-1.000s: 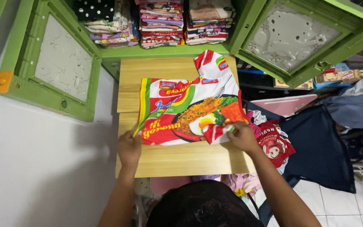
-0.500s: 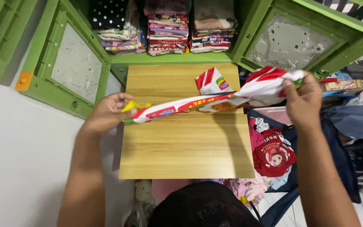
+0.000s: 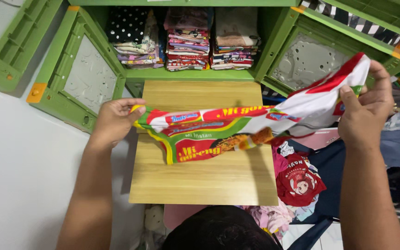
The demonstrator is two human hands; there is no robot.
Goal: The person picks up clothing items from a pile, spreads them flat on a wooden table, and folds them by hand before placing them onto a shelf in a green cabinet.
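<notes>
Plainly mid-spread: holding one cloth, printed in red, white, green and yellow, stretched in the air above the table and not touching it. Left hand clenched on the yellow-edged end, near the table's left edge. Right hand gripping the white-and-red end, raised higher, out past the right edge. Hangs slanted, lower edge sagging toward the wood. Judging by that, laying it flat calls for levelling both grips and keeping it taut.

Counted: one cloth in hand, one table, three stacks of folded clothes on the green shelf, two open doors, one red garment in the heap at right.
</notes>
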